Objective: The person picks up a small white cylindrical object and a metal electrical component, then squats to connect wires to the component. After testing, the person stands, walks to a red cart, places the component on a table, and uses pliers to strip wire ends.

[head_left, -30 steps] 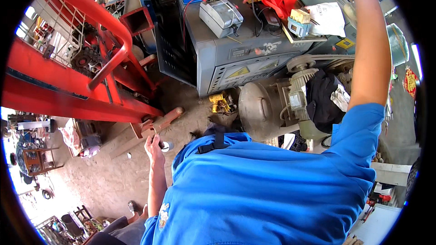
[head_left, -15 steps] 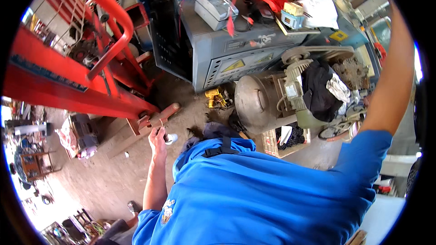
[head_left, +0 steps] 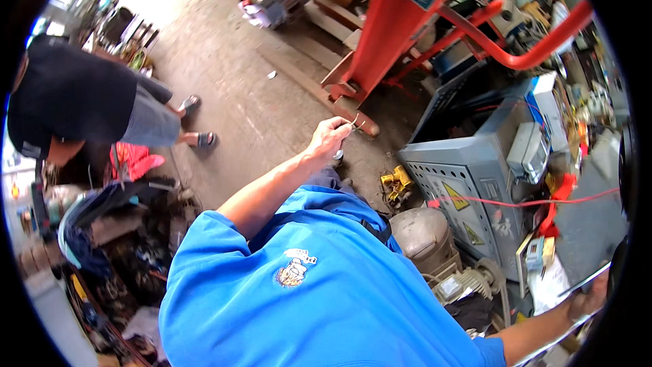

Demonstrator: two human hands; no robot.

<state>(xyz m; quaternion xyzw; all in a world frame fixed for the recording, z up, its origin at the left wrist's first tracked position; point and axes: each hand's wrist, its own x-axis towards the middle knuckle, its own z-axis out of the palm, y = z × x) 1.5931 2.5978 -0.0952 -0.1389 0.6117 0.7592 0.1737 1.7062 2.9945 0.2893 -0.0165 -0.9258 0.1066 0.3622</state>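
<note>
My left hand point(head_left: 329, 137), reaching forward above my blue shirt, is closed on a thin bent wire point(head_left: 358, 122); a small white object point(head_left: 337, 154) shows just beneath it, partly hidden. My right hand point(head_left: 588, 297) is at the lower right rim of the view, fingers curled beside a thin shiny strip point(head_left: 584, 281); what it grips, if anything, I cannot make out. A grey electrical cabinet point(head_left: 441, 177) with warning triangles stands to my right, a red cord point(head_left: 489, 200) running across it.
Another person in a dark shirt point(head_left: 78, 95) stands at upper left. A red steel frame point(head_left: 387, 20) rises ahead on the concrete floor point(head_left: 224, 81). A motor point(head_left: 455, 285), a metal tank point(head_left: 414, 231) and a yellow part point(head_left: 395, 180) lie at right; clutter point(head_left: 129, 245) fills lower left.
The view has swung left, bringing the other person in. My left hand has risen and moved forward, the wire now more visible. My right arm has dropped from upper right to lower right.
</note>
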